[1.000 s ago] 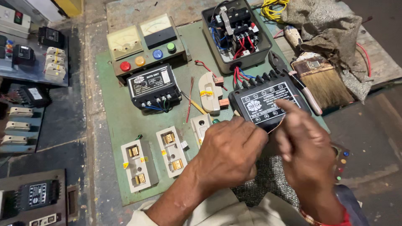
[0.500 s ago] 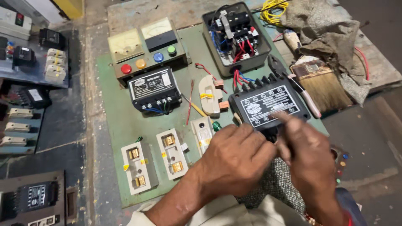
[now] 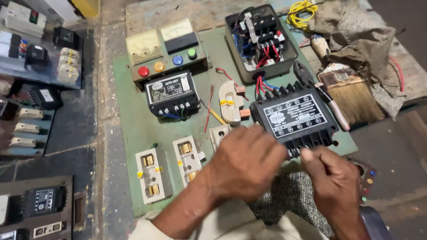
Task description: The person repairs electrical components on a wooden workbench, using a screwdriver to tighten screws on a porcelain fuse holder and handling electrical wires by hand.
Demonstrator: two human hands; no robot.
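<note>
My left hand (image 3: 244, 162) is blurred, fingers curled, over the front edge of a green board (image 3: 129, 111), just left of a black rectangular terminal unit (image 3: 293, 116) with a white label. Whatever it holds is hidden. My right hand (image 3: 336, 182) has thumb and fingertips pinched together at the unit's lower row of terminals; nothing shows between them. A grey checked cloth (image 3: 293, 200) lies under both hands.
The board also carries two white fuse holders (image 3: 153, 174), a smaller black unit (image 3: 171, 93), a meter panel with coloured buttons (image 3: 164, 49) and an open wired box (image 3: 260, 40). A brush (image 3: 351, 95), a pink-handled tool (image 3: 331, 106) and rags (image 3: 356, 40) lie right. More panels (image 3: 35, 44) sit left.
My right hand has drawn back from the top of the black unit to its lower edge. My left hand has shifted slightly right and lower, toward the right hand.
</note>
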